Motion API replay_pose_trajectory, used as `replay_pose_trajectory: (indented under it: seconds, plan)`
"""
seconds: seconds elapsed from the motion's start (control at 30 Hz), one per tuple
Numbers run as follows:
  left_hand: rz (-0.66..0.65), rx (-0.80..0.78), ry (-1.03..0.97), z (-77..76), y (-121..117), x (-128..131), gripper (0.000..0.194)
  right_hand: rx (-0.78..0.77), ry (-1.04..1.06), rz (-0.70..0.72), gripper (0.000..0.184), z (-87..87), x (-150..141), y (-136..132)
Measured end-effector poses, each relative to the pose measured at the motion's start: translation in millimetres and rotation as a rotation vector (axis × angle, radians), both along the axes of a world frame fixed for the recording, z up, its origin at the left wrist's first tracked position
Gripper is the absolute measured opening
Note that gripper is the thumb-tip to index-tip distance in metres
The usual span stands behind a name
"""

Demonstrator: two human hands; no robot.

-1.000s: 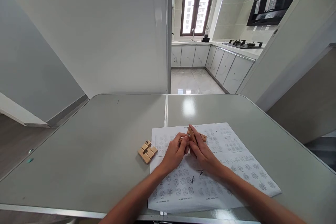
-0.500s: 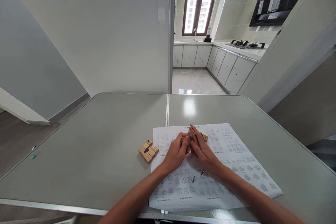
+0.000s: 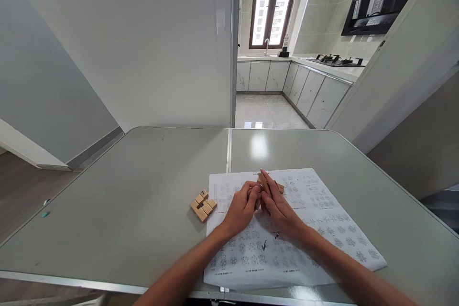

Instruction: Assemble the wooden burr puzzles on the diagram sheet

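Observation:
Both hands meet over the upper part of a printed paper sheet. My left hand has its fingers curled round wooden puzzle pieces, mostly hidden by the fingers. My right hand presses against the same cluster, fingers closed along an upright wooden puzzle piece. Another wooden piece pokes out behind the right fingers. How the held pieces fit together cannot be made out. To the left of the sheet lies a separate notched wooden puzzle piece, with a "3" marked on one block.
Rows of small diagrams cover the sheet, which lies on a grey table with a metal seam down its middle. Small green bits sit near the left table edge. Beyond stands a kitchen with white cabinets.

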State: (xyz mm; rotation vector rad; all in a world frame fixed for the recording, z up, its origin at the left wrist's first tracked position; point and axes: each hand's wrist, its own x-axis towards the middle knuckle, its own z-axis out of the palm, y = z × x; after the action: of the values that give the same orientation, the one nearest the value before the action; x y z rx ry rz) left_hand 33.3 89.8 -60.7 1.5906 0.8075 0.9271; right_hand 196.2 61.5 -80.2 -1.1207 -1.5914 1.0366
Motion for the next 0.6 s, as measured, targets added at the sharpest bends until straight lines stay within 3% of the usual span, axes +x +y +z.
replay_pose_trajectory:
  seconds: [0.6]
  plan:
    - [-0.008,-0.051,-0.035,-3.9,0.0,-0.9,0.04,-0.023,-0.028,0.0,0.064,1.8,1.5,0.1]
